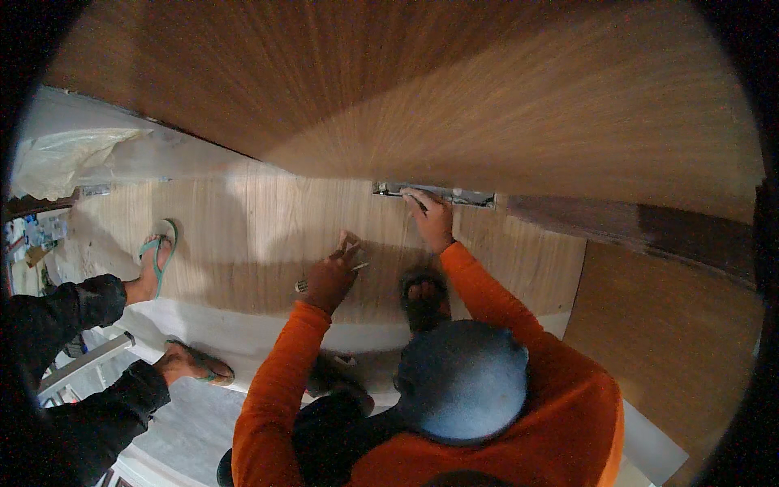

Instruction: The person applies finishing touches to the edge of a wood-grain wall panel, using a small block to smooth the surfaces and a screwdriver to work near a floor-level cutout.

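My right hand (434, 219), in an orange sleeve, reaches to a narrow recess (475, 199) where the brown upright panel meets the pale wood-grain sheet. Its fingers are bent together over the recess's left part, against a thin light strip; anything pinched there is too small to name. Lower and to the left, my left hand (331, 280) hovers over the sheet (268, 227) with curled fingers. A thin pale stick-like end shows by its fingers and a small patterned end by its wrist side. I cannot tell what this is.
Another person's sandalled foot (158, 252) is on the sheet at the left, the other foot (195, 365) nearer. A metal ladder-like rail (89, 365) lies between that person's legs. A rounded blue form (462, 381) fills the lower middle. Clear plastic wrapping (73, 158) is at the far left.
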Demonstrator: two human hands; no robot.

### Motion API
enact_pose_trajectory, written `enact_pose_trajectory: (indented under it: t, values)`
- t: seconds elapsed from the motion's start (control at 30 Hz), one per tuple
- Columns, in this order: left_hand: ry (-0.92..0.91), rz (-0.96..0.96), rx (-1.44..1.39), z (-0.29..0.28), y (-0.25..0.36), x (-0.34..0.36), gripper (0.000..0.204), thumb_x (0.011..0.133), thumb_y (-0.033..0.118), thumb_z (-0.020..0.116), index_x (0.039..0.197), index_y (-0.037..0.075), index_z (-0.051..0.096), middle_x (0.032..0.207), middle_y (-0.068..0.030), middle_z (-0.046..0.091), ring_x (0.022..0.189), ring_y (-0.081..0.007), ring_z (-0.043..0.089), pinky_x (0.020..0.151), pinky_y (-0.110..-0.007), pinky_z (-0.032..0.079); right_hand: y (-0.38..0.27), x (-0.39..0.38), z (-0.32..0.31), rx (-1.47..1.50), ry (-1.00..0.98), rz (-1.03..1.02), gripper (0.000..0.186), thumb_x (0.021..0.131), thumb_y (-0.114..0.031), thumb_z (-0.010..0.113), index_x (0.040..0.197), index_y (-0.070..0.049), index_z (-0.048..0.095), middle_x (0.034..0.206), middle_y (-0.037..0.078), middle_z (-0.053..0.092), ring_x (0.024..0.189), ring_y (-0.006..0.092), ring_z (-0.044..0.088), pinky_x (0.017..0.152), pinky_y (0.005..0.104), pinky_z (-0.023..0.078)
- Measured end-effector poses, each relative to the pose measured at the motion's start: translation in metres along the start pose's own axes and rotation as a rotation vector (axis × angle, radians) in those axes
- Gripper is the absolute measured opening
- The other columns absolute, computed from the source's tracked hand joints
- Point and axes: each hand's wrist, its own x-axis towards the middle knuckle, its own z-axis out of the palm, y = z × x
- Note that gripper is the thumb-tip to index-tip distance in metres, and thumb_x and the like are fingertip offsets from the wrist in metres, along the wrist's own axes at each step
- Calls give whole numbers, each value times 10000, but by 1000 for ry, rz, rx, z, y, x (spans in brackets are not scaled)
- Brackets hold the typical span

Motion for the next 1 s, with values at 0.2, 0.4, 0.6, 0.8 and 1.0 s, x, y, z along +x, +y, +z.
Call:
enact_pose_trajectory:
  t: [0.2, 0.4, 0.6, 0.8, 1.0]
  values:
    - [-43, -115, 37, -13, 16, 19, 466, 863, 225, 691, 1308, 144, 580, 1376, -139, 594, 889, -349, 711, 720, -436, 582, 2, 15, 4, -194, -152, -33, 196, 929, -184, 666, 1077, -80, 740, 1025, 148, 733, 949, 333, 697, 831, 385, 539]
    - [-50, -65, -134, -21, 16, 6, 552, 914, 166, 661, 1430, 105, 473, 1408, -213, 542, 1042, -395, 667, 878, -472, 556, -1, 24, 9, -221, -182, -24, 211, 925, -228, 663, 1053, -82, 746, 1036, 150, 725, 962, 344, 686, 848, 401, 533]
    - [37, -74, -65, 4, 2, 3, 518, 881, 287, 691, 1364, 157, 558, 1447, -93, 538, 934, -351, 707, 760, -446, 588, -6, 21, 10, -250, -168, 11, 211, 924, -238, 663, 1044, -87, 749, 1042, 150, 722, 961, 343, 686, 839, 400, 537]
    - [104, 37, -31, 6, -4, 5, 534, 900, 318, 679, 1388, 162, 530, 1387, -113, 590, 905, -355, 708, 739, -448, 587, -11, 21, 5, -178, -84, -33, 227, 926, -237, 649, 1103, -123, 731, 995, 164, 722, 912, 360, 689, 808, 421, 544]
    - [4, -439, -579, -13, 20, 17, 450, 1010, 436, 521, 1305, 104, 595, 1121, -130, 716, 816, -327, 709, 685, -424, 578, -28, -25, -3, -210, -335, 174, 311, 892, -343, 682, 1112, -127, 727, 1004, 180, 716, 912, 370, 680, 803, 418, 541]
